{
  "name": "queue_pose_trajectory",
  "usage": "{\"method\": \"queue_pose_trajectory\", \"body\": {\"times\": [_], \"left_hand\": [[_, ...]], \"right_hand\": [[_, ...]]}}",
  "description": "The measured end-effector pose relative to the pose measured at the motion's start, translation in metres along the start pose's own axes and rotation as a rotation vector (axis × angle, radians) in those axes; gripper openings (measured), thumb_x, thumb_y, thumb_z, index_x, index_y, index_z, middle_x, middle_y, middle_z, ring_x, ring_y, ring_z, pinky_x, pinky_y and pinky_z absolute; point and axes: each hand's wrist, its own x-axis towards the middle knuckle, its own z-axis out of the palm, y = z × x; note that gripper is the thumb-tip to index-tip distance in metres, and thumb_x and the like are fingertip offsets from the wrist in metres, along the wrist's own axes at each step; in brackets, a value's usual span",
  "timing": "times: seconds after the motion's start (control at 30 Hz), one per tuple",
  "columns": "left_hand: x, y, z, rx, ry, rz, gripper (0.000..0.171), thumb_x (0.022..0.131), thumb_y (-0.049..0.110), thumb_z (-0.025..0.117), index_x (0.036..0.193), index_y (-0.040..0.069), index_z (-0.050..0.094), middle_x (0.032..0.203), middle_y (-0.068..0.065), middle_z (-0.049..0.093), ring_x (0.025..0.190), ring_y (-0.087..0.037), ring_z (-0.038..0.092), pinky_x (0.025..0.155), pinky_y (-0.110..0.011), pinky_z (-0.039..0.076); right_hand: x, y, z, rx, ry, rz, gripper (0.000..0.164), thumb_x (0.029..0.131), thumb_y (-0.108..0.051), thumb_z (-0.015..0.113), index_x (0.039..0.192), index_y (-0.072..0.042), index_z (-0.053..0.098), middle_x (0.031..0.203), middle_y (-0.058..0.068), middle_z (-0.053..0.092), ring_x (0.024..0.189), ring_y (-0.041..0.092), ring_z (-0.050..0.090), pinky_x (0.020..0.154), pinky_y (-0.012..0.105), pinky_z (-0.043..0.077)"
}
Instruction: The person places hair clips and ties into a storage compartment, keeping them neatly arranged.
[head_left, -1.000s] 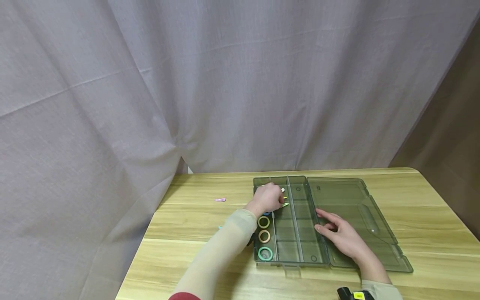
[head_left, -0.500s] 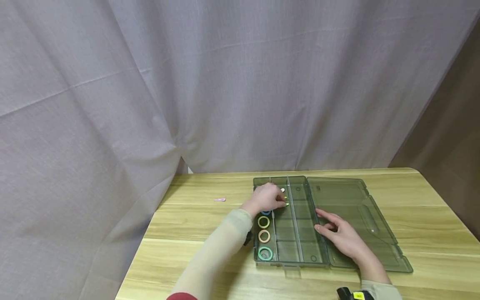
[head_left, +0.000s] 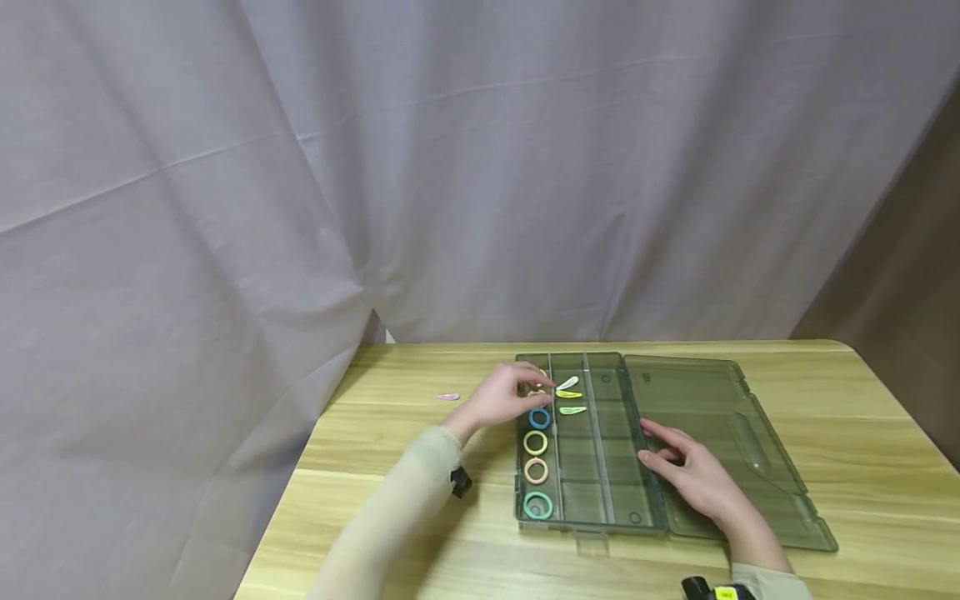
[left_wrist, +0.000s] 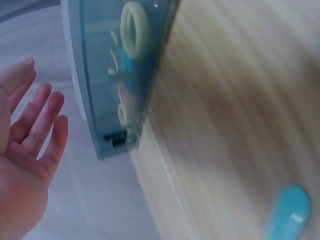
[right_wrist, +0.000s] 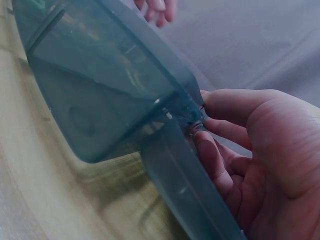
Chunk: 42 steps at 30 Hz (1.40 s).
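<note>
My left hand (head_left: 497,398) hovers over the left edge of the green see-through compartment box (head_left: 581,454), its fingers loosely bent and holding nothing. In the middle column lie a white snap hair clip (head_left: 567,383), a yellow hair clip (head_left: 569,395) and a light green hair clip (head_left: 573,410). The left column holds several ring-shaped hair ties, among them a blue ring (head_left: 539,417) and a green ring (head_left: 537,505); the hand partly hides the far ones. My right hand (head_left: 693,475) touches the box's hinge side with thumb and fingertips, close up in the right wrist view.
A pink hair clip (head_left: 448,397) lies on the wooden table left of the box. A blurred teal object (left_wrist: 289,214) lies on the table in the left wrist view. The box's lid (head_left: 697,396) lies unfolded to the right. A grey curtain (head_left: 480,183) hangs behind.
My left hand has let go of the light green hair clip, now lying in the middle column, and drawn back leftward. My right hand stays at the hinge side. The head view has shifted slightly.
</note>
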Motion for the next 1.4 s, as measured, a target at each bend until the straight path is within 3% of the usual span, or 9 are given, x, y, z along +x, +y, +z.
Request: {"method": "queue_pose_trajectory", "body": {"times": [0.17, 0.53, 0.57, 0.63, 0.77, 0.8, 0.87, 1.03, 1.4], "left_hand": [[-0.024, -0.012, -0.011, -0.03, -0.012, -0.055, 0.02, 0.098, 0.012, 0.079, 0.115, 0.002, 0.081, 0.106, -0.006, 0.079, 0.084, -0.003, 0.064, 0.073, -0.024, 0.057], [-0.082, -0.033, -0.04, -0.013, -0.03, -0.192, 0.021, 0.095, 0.004, 0.08, 0.116, -0.001, 0.079, 0.101, -0.007, 0.079, 0.084, -0.012, 0.069, 0.076, -0.029, 0.059], [-0.088, -0.035, -0.042, -0.003, -0.044, -0.199, 0.022, 0.094, 0.004, 0.081, 0.115, -0.001, 0.079, 0.102, -0.008, 0.079, 0.084, -0.011, 0.07, 0.078, -0.029, 0.06], [-0.099, -0.038, -0.045, 0.027, -0.073, -0.191, 0.021, 0.092, 0.004, 0.083, 0.113, 0.0, 0.08, 0.103, -0.007, 0.08, 0.084, -0.01, 0.071, 0.094, -0.037, 0.059], [-0.119, -0.041, -0.049, 0.061, -0.122, -0.229, 0.021, 0.089, 0.006, 0.088, 0.109, 0.005, 0.081, 0.106, -0.003, 0.079, 0.087, -0.01, 0.071, 0.102, -0.042, 0.056], [-0.124, -0.042, -0.049, 0.066, -0.131, -0.241, 0.021, 0.088, 0.008, 0.089, 0.108, 0.007, 0.082, 0.106, -0.002, 0.079, 0.088, -0.011, 0.071, 0.102, -0.041, 0.055], [-0.131, -0.042, -0.05, 0.065, -0.147, -0.28, 0.023, 0.086, 0.011, 0.091, 0.107, 0.01, 0.082, 0.106, 0.001, 0.078, 0.091, -0.013, 0.07, 0.088, -0.035, 0.059], [-0.141, -0.042, -0.052, 0.058, -0.166, -0.301, 0.023, 0.084, 0.011, 0.093, 0.104, 0.012, 0.083, 0.105, 0.003, 0.076, 0.092, -0.016, 0.07, 0.086, -0.035, 0.059], [-0.145, -0.042, -0.048, 0.1, -0.188, -0.274, 0.019, 0.084, 0.003, 0.09, 0.101, 0.008, 0.082, 0.098, 0.0, 0.075, 0.084, -0.004, 0.066, 0.079, -0.024, 0.058]], "right_hand": [[-0.001, 0.001, -0.001, -0.013, 0.003, 0.002, 0.069, 0.106, -0.037, 0.07, 0.163, -0.008, 0.045, 0.151, 0.015, 0.056, 0.108, 0.017, 0.061, 0.091, 0.039, 0.048], [0.0, 0.003, -0.001, -0.009, -0.001, 0.003, 0.069, 0.106, -0.037, 0.07, 0.163, -0.009, 0.044, 0.155, 0.018, 0.052, 0.108, 0.017, 0.061, 0.089, 0.036, 0.049], [0.0, 0.003, -0.001, -0.008, -0.001, 0.001, 0.069, 0.106, -0.037, 0.07, 0.163, -0.009, 0.044, 0.156, 0.018, 0.052, 0.108, 0.016, 0.061, 0.089, 0.035, 0.049], [0.0, 0.002, -0.001, -0.005, -0.002, -0.003, 0.068, 0.106, -0.037, 0.07, 0.163, -0.008, 0.044, 0.155, 0.018, 0.052, 0.107, 0.015, 0.061, 0.088, 0.033, 0.049], [0.0, 0.0, 0.0, 0.002, -0.008, -0.01, 0.068, 0.106, -0.036, 0.069, 0.163, -0.007, 0.045, 0.154, 0.018, 0.052, 0.106, 0.014, 0.062, 0.086, 0.03, 0.05], [0.0, 0.0, 0.0, 0.002, -0.008, -0.011, 0.068, 0.106, -0.036, 0.069, 0.162, -0.007, 0.045, 0.154, 0.019, 0.052, 0.106, 0.014, 0.062, 0.086, 0.03, 0.05], [0.0, -0.001, -0.001, 0.0, -0.01, -0.01, 0.068, 0.106, -0.036, 0.069, 0.163, -0.007, 0.044, 0.154, 0.019, 0.052, 0.106, 0.015, 0.063, 0.086, 0.03, 0.05], [0.0, -0.001, -0.002, -0.014, -0.008, -0.006, 0.068, 0.107, -0.036, 0.069, 0.163, -0.008, 0.044, 0.155, 0.019, 0.052, 0.107, 0.016, 0.063, 0.088, 0.033, 0.05], [0.0, -0.002, -0.001, -0.002, -0.017, -0.004, 0.068, 0.107, -0.035, 0.068, 0.164, -0.008, 0.043, 0.156, 0.019, 0.051, 0.109, 0.017, 0.062, 0.088, 0.032, 0.05]]}}
